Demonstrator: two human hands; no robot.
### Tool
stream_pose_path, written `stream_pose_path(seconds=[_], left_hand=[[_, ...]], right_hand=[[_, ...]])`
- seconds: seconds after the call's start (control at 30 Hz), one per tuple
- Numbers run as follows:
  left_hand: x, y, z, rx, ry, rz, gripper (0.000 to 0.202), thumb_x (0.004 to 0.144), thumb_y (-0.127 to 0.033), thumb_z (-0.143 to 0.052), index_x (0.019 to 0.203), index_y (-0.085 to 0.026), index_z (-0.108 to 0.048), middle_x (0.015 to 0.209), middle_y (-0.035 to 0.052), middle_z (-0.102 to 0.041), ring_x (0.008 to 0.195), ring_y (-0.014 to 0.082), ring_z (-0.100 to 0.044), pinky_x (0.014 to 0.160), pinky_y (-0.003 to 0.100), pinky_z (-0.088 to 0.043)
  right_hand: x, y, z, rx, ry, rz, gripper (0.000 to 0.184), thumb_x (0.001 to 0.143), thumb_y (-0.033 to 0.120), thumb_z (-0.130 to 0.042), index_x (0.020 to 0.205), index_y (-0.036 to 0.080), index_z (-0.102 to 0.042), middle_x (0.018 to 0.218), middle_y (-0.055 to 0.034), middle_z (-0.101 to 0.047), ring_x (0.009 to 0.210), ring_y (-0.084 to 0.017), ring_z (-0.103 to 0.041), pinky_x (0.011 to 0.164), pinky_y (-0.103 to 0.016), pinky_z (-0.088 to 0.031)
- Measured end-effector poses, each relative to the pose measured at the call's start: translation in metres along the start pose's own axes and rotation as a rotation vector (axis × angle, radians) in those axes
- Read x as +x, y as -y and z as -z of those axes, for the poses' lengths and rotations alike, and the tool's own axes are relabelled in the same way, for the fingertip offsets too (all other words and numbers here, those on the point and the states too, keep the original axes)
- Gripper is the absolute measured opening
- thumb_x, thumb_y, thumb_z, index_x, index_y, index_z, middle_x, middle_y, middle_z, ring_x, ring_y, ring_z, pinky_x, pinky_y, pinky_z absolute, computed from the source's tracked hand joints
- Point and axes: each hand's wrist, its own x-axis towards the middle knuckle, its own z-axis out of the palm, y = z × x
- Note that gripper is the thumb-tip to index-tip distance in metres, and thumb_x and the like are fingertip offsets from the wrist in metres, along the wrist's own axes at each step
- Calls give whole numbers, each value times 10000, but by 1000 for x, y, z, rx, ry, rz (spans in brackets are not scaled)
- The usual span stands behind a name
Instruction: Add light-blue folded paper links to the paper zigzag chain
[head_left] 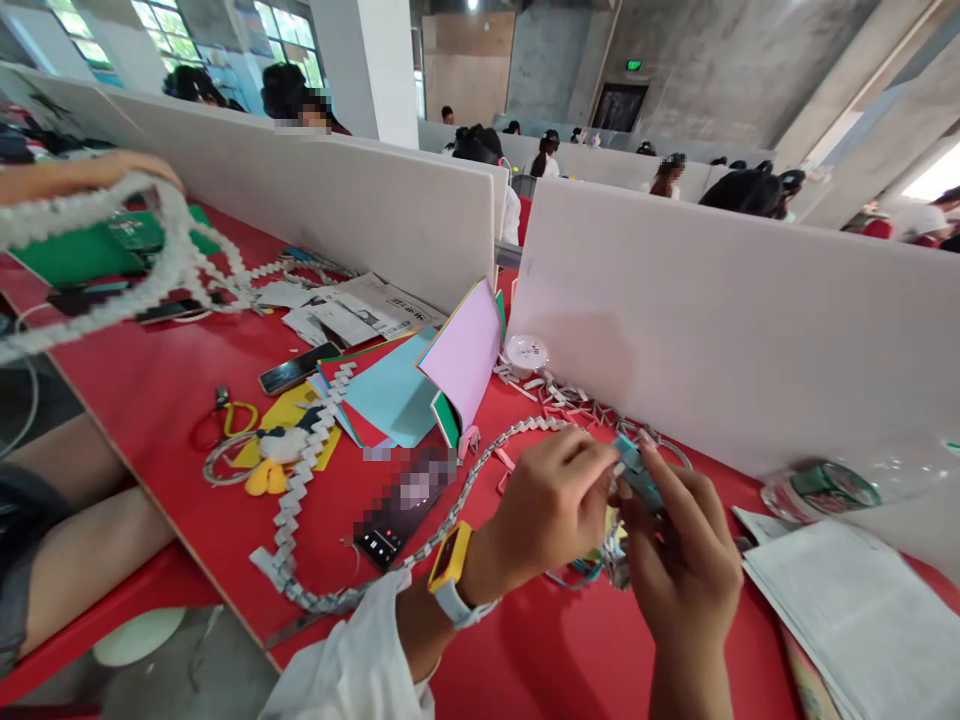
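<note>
My left hand [551, 505], wearing a yellow and pale-blue watch [450, 575], is closed in a pinch at the near end of a small light-blue folded piece [637, 472], which looks like paper. Fingers and thumb of my right hand [686, 550] grip the same piece from the other side. Under my hands lies a small multicoloured bundle [615, 550], mostly hidden. A long zigzag chain of folded paper [296, 490] loops over the red table [517, 660] and runs behind my left wrist toward the partition.
Loose folded strips [555, 395] lie along the white partition [675, 320]. Nearby are a phone [405, 505], coloured paper sheets [390, 390], pliers [225, 410], a plastic bottle [832, 490] and white sheets [862, 610]. At left, another person's hand [97, 175] holds a white chain [176, 240].
</note>
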Motion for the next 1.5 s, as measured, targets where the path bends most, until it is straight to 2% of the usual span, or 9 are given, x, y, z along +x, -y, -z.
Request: stream_pose_path(seconds=[0.17,0.33,0.5,0.73,0.97,1.17,1.33,1.5], left_hand=[[4,-2,4,-141,5,25,121,888,-106,-504,935,-98,-615,808,75,-608,771,148,-579,694,262,-496],[5,-1,6,-120,33,51,124,871,-82,-522,953,-100,-613,819,69,-609,768,146,-582,692,262,-500],[4,-2,6,-92,69,49,120,887,-88,-502,946,-93,-608,823,72,-600,775,147,-576,702,266,-495],[3,-1,2,-74,93,42,135,892,-98,-501,982,-101,-601,848,78,-609,796,158,-579,707,275,-497],[3,-3,-2,-184,-10,105,101,877,-102,-543,949,-132,-608,801,56,-637,760,138,-596,704,262,-510],[5,-1,3,-133,70,87,135,879,-77,-497,919,-138,-611,772,43,-604,715,127,-572,660,250,-489],[6,2,9,-129,70,159,116,879,-102,-511,879,-140,-620,769,50,-624,712,138,-576,645,267,-488],[5,-1,8,-441,81,354,82,860,-218,-619,846,-138,-624,753,33,-655,639,107,-608,590,233,-524]], right_hand=[[4,8,3,-63,-24,23,614,845,20,-521,1360,356,-509,952,-30,-571,577,-53,-511,433,-163,-407],[6,4,0,-32,53,13,600,862,28,-493,1382,327,-489,1013,-49,-578,688,-75,-581,552,-183,-499],[6,1,2,-56,54,14,599,856,30,-491,1379,322,-494,1026,-49,-589,736,-92,-595,628,-209,-536],[9,-2,8,-47,90,-37,588,849,43,-498,1370,316,-505,1076,-54,-605,721,-90,-595,604,-199,-538],[9,-5,10,85,120,-93,600,843,34,-511,1361,336,-510,1034,-40,-588,757,-98,-608,629,-208,-547],[10,-7,8,72,166,-43,604,852,35,-500,1371,342,-497,985,-40,-577,710,-95,-608,551,-196,-507],[7,-3,4,-5,139,3,648,841,13,-488,1388,361,-469,1019,-51,-562,685,-91,-618,535,-204,-499],[9,0,5,37,138,44,627,857,29,-503,1383,368,-472,974,-44,-550,684,-95,-594,530,-210,-495]])
